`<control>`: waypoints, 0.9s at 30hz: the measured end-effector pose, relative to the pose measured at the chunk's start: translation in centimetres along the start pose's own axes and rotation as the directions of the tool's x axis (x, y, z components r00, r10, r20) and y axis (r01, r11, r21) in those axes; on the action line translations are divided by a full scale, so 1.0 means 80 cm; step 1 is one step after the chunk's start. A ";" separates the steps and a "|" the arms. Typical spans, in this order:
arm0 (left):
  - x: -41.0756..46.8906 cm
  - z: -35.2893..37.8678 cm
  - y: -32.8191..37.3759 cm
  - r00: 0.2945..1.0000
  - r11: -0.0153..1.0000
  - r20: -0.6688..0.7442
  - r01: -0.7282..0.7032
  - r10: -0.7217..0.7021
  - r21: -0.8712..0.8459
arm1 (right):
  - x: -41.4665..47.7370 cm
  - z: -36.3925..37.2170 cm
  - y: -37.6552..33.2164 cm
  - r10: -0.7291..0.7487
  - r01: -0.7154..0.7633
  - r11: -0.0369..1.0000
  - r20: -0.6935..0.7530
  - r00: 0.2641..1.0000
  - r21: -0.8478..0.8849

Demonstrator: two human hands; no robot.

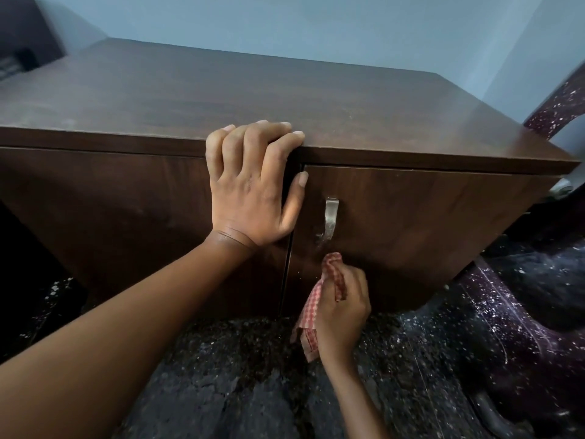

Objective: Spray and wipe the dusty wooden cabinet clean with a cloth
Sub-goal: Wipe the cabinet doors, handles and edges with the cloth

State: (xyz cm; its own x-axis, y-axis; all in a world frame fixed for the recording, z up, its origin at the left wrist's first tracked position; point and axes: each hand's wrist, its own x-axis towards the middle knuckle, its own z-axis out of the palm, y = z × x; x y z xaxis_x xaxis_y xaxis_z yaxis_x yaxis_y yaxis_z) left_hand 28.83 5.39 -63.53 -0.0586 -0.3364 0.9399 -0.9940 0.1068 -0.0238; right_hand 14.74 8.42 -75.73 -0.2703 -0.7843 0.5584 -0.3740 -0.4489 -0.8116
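Note:
A dark brown wooden cabinet (221, 90) fills the view, with a faintly dusty top and two front doors. My left hand (250, 191) rests flat on the front, fingers hooked over the top edge at the gap between the doors. Lower down, my right hand (343, 308) is closed around a red-and-white checked cloth (330, 267), pressing it against the right door just below the metal handle (330, 218). No spray bottle is in view.
A speckled dark maroon plastic chair (519, 327) stands close at the right, beside the cabinet's corner. The floor (247, 375) below is dark speckled stone. A blue-grey wall (316, 23) runs behind the cabinet, and a dark object (22, 42) sits at the far left.

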 end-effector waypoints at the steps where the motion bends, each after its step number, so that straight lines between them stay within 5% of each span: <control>1: 0.000 0.000 0.000 1.000 1.000 -0.003 -0.001 0.001 -0.003 | 0.005 0.000 -0.005 0.006 -0.005 1.000 -0.037 0.999 0.024; 6: 0.000 0.000 0.000 1.000 1.000 0.007 0.001 -0.001 0.004 | 0.045 -0.008 -0.050 -0.037 0.035 0.994 0.009 0.999 0.105; 20: -0.001 -0.001 0.003 0.999 1.000 0.030 0.014 -0.014 0.001 | 0.087 -0.031 -0.066 0.180 -0.240 0.956 0.310 0.934 0.169; 27: 0.001 -0.004 0.003 0.999 1.000 0.046 0.023 -0.023 -0.004 | 0.073 -0.021 -0.068 0.132 -0.160 0.983 0.247 0.960 0.094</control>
State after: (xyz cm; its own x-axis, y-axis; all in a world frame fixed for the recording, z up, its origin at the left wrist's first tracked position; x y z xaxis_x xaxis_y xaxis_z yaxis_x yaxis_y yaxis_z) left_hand 28.59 5.70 -63.34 -0.0400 -0.3818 0.9234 -0.9947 0.1029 -0.0005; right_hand 13.68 7.02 -67.77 -0.0897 -0.9181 0.3860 -0.2411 -0.3560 -0.9028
